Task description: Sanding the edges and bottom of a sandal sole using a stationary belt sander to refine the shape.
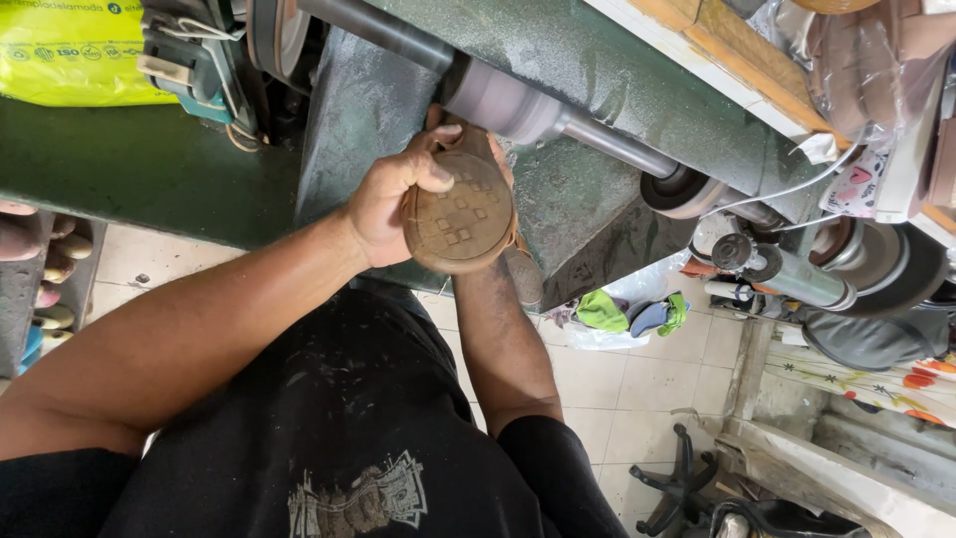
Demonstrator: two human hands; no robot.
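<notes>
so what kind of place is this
Most likely a shoe repair workshop: the left hand holds a brown shoe sole against a green machine's spinning roller, and footwear sits on a shelf.

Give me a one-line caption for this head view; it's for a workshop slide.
Both hands, left hand on top, press a brown shoe sole against a machine's grey roller.

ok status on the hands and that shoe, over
Left hand grips shoe, sole up. Right hand mostly hidden behind it. Toe end at the sanding drum; contact unclear. Nothing in the way.
</notes>
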